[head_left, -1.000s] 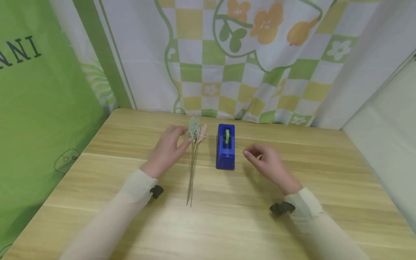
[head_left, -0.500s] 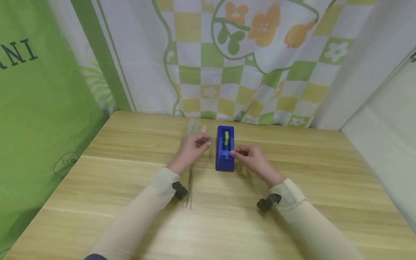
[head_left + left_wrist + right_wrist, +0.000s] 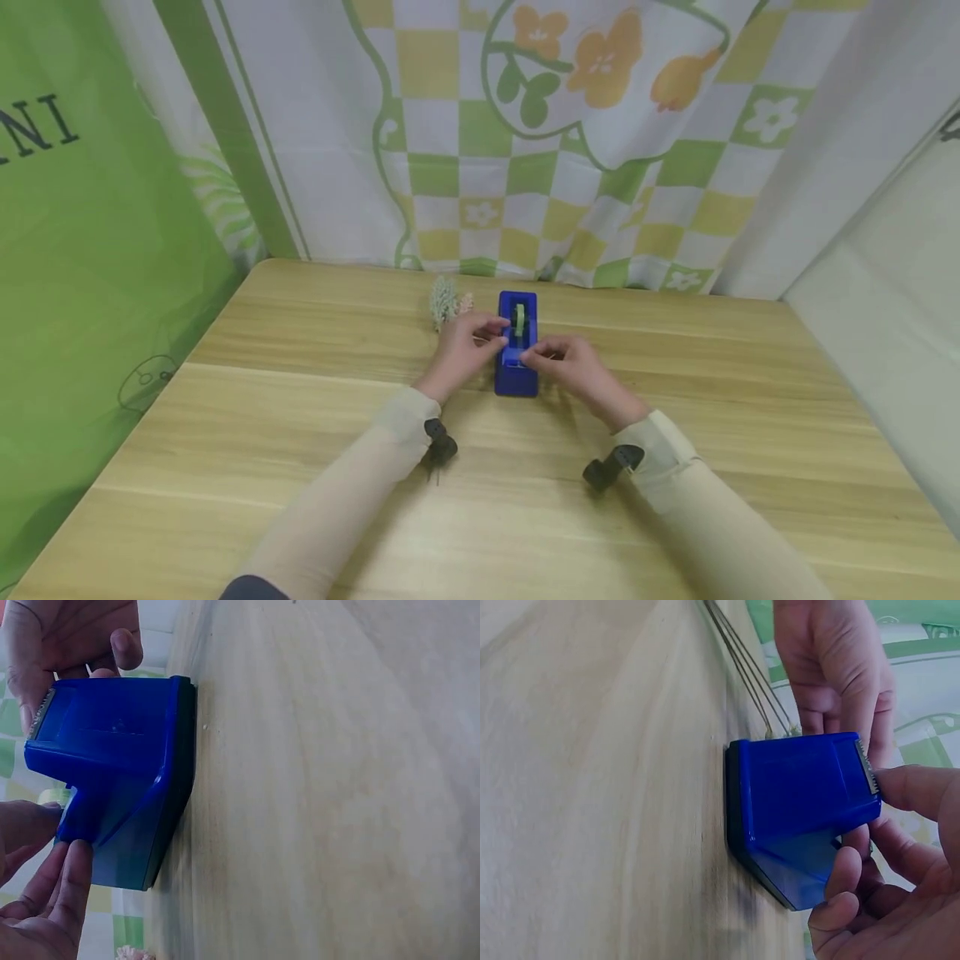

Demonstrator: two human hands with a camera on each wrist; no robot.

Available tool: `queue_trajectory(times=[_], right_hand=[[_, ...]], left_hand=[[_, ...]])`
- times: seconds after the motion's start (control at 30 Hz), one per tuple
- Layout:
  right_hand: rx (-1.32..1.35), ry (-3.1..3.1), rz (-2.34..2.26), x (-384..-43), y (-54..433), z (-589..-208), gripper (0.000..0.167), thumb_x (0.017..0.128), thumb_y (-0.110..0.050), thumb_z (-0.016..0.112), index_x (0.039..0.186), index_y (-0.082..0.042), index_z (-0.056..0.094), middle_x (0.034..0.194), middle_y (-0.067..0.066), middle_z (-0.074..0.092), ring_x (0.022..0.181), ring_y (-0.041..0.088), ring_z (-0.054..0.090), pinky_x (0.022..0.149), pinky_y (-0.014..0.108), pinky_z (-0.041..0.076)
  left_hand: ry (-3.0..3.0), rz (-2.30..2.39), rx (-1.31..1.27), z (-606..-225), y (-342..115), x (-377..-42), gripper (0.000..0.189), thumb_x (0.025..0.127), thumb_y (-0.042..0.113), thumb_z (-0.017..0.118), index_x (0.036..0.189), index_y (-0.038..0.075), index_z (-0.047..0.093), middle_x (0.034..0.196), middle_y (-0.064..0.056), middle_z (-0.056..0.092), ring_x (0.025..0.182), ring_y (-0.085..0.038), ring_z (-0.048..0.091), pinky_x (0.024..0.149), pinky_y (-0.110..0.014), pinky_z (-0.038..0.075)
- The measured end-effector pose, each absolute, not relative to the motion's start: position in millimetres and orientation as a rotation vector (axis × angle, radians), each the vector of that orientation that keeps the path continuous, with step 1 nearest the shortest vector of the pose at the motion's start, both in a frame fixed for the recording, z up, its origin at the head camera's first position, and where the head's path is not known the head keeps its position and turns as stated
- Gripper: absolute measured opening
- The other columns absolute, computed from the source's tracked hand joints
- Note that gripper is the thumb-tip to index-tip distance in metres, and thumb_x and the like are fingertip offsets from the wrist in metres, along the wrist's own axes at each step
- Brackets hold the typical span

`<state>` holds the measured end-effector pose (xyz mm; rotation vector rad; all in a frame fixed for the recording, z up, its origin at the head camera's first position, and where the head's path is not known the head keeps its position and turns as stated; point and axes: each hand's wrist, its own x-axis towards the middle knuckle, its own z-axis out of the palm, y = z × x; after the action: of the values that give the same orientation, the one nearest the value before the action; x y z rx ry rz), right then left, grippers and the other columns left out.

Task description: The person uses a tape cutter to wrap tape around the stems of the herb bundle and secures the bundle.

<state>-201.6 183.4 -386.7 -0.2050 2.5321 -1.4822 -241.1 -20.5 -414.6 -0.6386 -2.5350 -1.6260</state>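
Note:
A blue tape dispenser [image 3: 516,383] stands on the wooden table, with a pale yellow-green tape roll [image 3: 519,318] inside. From its left side, my left hand [image 3: 467,354] grips the dispenser's upper edge between thumb and fingers. My right hand [image 3: 581,375] is at the front right, its thumb at the serrated cutter [image 3: 867,766] and its fingers close along the side. It seems to pinch the tape's end; the clear tape itself hardly shows. Behind the left hand lie flower sprigs with a pale green head [image 3: 442,302] and a pink head [image 3: 466,302]; the forearm hides most of their stems.
The wooden table [image 3: 300,433] reaches back to a checked, flower-printed curtain [image 3: 487,179]. Green cloth [image 3: 97,250] hangs at the left, and a pale wall [image 3: 892,292] stands at the right. Thin sprig stems [image 3: 742,664] lie beside the dispenser.
My left hand has come right, from beside the flower heads to the dispenser's left edge. My right hand has moved left onto the dispenser's front. Dispenser and sprigs stay in place.

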Motion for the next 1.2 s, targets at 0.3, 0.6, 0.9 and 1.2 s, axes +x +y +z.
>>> queue_trajectory(times=[0.3,0.6,0.9,1.2], right_hand=[[-0.089,2.437,-1.579,-202.8,182.1,-389.8,0.022,0.1,-0.019,0.07,0.108,0.001,0.075,0.101,-0.003,0.074,0.09,0.011,0.056,0.078,0.025,0.046],[0.035,2.321,-1.687,-205.8,183.9,-394.9,0.011,0.1,-0.021,0.071,0.096,-0.012,0.077,0.094,-0.015,0.071,0.098,0.011,0.054,0.087,0.03,0.042],[0.102,2.249,-1.683,-208.8,181.7,-387.9,0.019,0.101,-0.03,0.069,0.103,-0.012,0.072,0.092,-0.014,0.066,0.097,0.016,0.052,0.084,0.03,0.044],[0.076,2.183,-1.759,-205.9,181.8,-385.0,0.012,0.103,-0.026,0.067,0.103,-0.015,0.072,0.091,-0.019,0.073,0.092,0.013,0.053,0.082,0.029,0.043]], left_hand=[[-2.504,-1.646,-0.599,-418.0,-16.6,-241.2,0.027,0.095,0.003,0.074,0.122,0.0,0.074,0.116,-0.019,0.075,0.103,-0.031,0.073,0.093,-0.037,0.062],[-2.479,-1.7,-0.551,-419.6,-14.6,-239.6,0.027,0.095,0.004,0.074,0.122,0.001,0.075,0.117,-0.02,0.073,0.105,-0.033,0.073,0.096,-0.038,0.061],[-2.479,-1.702,-0.509,-415.2,-17.1,-239.1,0.027,0.094,0.003,0.075,0.121,0.001,0.075,0.115,-0.02,0.074,0.103,-0.035,0.074,0.091,-0.038,0.062],[-2.503,-1.711,-0.481,-415.7,-13.6,-238.7,0.027,0.094,0.004,0.075,0.121,0.002,0.075,0.115,-0.02,0.074,0.103,-0.035,0.074,0.091,-0.038,0.062]])
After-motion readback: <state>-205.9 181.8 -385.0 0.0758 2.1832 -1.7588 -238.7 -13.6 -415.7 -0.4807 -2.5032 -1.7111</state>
